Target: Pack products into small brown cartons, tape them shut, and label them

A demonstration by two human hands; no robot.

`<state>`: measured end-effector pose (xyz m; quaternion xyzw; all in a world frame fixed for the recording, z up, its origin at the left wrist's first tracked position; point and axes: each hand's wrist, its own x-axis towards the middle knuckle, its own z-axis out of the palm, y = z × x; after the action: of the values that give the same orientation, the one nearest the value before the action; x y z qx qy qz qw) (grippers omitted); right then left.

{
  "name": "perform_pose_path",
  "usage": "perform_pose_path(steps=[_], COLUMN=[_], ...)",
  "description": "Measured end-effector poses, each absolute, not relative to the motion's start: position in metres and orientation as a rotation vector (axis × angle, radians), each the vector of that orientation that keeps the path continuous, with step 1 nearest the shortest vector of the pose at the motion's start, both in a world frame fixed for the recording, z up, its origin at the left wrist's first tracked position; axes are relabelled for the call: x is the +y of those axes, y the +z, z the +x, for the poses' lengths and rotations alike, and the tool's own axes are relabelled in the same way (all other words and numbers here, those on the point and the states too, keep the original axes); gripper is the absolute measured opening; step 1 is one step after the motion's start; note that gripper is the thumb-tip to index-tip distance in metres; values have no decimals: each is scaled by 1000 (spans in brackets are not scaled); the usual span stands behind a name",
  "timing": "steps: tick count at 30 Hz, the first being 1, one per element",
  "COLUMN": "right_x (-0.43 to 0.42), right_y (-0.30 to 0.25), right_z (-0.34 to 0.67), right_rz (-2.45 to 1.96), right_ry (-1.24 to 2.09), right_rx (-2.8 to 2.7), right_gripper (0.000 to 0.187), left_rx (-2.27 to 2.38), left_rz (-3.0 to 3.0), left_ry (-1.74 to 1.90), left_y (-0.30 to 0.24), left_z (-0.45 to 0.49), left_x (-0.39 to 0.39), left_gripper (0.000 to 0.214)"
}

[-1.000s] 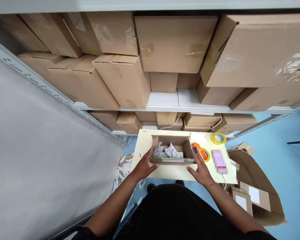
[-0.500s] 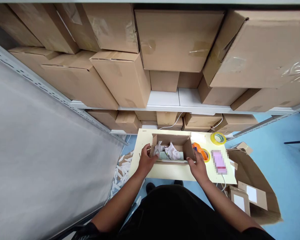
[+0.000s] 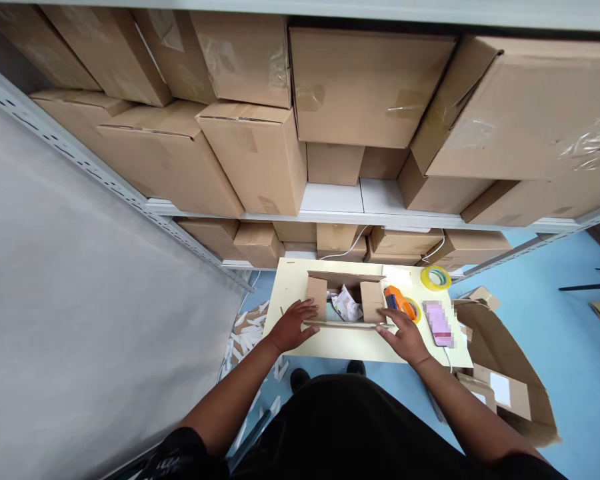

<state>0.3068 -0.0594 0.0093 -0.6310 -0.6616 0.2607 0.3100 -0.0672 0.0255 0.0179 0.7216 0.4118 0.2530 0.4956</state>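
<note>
A small open cardboard box (image 3: 321,296) stands on a pale yellow table (image 3: 340,341), with crumpled white paper (image 3: 346,304) inside. Its two side flaps are folded inward over the paper. My left hand (image 3: 294,325) rests with fingers stretched out against the left flap and the box's near left corner. My right hand (image 3: 404,333) lies flat, fingers extended, at the near right corner by the front flap.
An orange tape dispenser (image 3: 399,303), a yellow tape roll (image 3: 435,277) and a pink blurred item (image 3: 438,323) lie right of the box. Shelves of stacked cardboard boxes (image 3: 370,93) rise behind. A torn carton (image 3: 500,373) sits on the blue floor, white scraps (image 3: 247,333) at left.
Both side flaps have been folded inward over the paper. My hands have shifted from gripping the box's ends to lying flat at its near corners.
</note>
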Motion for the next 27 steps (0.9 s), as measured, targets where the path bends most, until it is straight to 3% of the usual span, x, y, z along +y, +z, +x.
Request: perform_pose_path(steps=[2, 4, 7, 10, 14, 18, 22, 27], right_x=[-60, -58, -54, -51, -48, -47, -47, -46], right_y=[0, -12, -32, -46, -51, -50, -53, -49], right_z=[302, 296, 289, 287, 286, 287, 287, 282], right_rz=[-1719, -1747, -1813, -1882, -1806, -1797, -1792, -1786], right_ry=[583, 519, 571, 826, 988, 982, 977, 945], right_rx=[-1650, -1551, -1380, -1149, -1083, -1078, -1070, -1094], right_gripper=[47, 49, 67, 84, 74, 70, 69, 68], left_rx=[1087, 1222, 1382, 1454, 1478, 1441, 1347, 1315], left_rz=[1726, 1684, 1647, 1603, 1567, 1771, 2080, 2437], left_ry=[694, 799, 920, 888, 751, 770, 549, 416], left_y=[8, -1, -14, -25, -19, 24, 58, 29], left_z=[-60, -51, -43, -46, -52, -42, -26, -22], left_x=[23, 21, 18, 21, 45, 87, 102, 52], left_gripper=[27, 31, 60, 90, 110, 97, 56, 47])
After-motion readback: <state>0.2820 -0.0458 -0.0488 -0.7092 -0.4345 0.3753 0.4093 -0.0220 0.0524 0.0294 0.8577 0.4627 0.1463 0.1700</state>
